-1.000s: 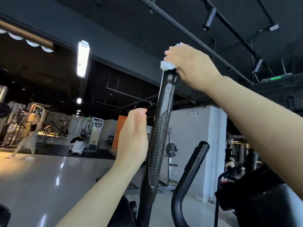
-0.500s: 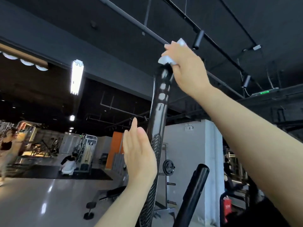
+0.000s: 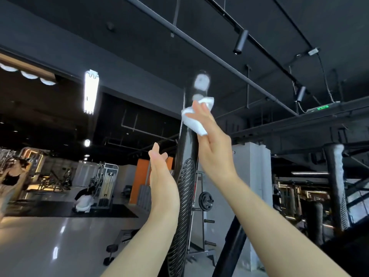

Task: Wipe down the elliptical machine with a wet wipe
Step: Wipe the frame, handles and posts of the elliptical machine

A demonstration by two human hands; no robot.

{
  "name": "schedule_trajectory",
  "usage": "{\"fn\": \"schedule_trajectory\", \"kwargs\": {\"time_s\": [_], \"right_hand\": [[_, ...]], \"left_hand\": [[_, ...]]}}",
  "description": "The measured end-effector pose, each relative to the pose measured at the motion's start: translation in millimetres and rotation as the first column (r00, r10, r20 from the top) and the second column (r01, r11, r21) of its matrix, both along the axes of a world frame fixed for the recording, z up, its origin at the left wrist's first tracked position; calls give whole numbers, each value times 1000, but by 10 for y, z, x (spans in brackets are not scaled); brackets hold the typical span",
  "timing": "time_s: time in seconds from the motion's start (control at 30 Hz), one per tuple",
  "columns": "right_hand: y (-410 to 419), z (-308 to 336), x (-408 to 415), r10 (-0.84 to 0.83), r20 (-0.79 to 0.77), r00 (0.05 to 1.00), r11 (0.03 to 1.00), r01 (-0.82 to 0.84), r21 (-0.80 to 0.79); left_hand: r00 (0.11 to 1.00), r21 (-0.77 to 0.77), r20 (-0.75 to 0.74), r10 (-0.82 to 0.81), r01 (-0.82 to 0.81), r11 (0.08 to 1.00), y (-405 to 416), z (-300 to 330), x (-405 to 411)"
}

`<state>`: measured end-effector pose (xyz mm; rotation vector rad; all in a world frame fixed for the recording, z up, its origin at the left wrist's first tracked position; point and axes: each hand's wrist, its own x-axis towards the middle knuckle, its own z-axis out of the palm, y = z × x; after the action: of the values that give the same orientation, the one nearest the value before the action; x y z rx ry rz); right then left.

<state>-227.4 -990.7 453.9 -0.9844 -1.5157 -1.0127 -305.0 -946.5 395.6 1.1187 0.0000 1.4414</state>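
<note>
- Nearest, two bare forearms rise from the bottom edge, one on each side of a black elliptical handle [image 3: 186, 148] that stands nearly upright between them.
- Left hand [image 3: 162, 176]: its grip is apart, fingers straight and together, holding nothing; it stands edge-on just beside the handle's left side, and whether it touches the handle cannot be told.
- Right hand [image 3: 213, 144]: its grip is on the one white wet wipe [image 3: 196, 116], fingers mostly extended and pressing the crumpled wipe against the upper part of the handle, below its top end.
- On the handle, one ribbed oval grip patch [image 3: 184, 196] runs down its lower part; the top end is blurred, with a pale reflection.
- Lower right, a second black bar [image 3: 229, 248] slants up beside the right forearm.
- Farther back, one weight rack [image 3: 205, 204] with a plate on it stands before a white pillar [image 3: 253, 176].
- Across the glossy floor [image 3: 50, 246], two people show at left: one crouching on a dark mat, one blurred at the edge.
- Overhead, one bright ceiling light [image 3: 90, 90] hangs from the dark ceiling.
</note>
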Motion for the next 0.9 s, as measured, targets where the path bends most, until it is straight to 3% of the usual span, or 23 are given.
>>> {"fn": "schedule_trajectory", "kwargs": {"time_s": [0.2, 0.33, 0.47, 0.57, 0.6, 0.7, 0.8, 0.9], "right_hand": [[-236, -563, 90, -20, 146, 989, 979, 49, -200], [-353, 294, -201, -229, 199, 953, 973, 218, 79], [-235, 1201, -268, -590, 420, 690, 775, 630, 54], [-43, 1067, -243, -679, 524, 514, 656, 746, 119], [17, 875, -231, -676, 560, 479, 643, 755, 130], [58, 95, -215, -486, 669, 562, 745, 667, -19], [1, -698, -177, -319, 779, 540, 745, 650, -146], [-54, -802, -188, -198, 775, 601, 749, 603, -276]], "left_hand": [[996, -4, 8, -90, 91, 996, 49, -55, 5], [993, -58, -32, -117, 115, 992, 60, -56, -69], [969, -133, -103, -224, 210, 969, 98, 57, -199], [982, -97, -63, -176, 170, 981, 133, 23, -207], [990, -74, -37, -139, 136, 988, 145, -16, -201], [999, -11, 8, -48, 48, 999, 151, -89, -267], [1000, 36, 11, 21, -21, 999, 166, -45, -425], [1000, 103, -20, 24, -22, 994, 139, -4, -557]]}}
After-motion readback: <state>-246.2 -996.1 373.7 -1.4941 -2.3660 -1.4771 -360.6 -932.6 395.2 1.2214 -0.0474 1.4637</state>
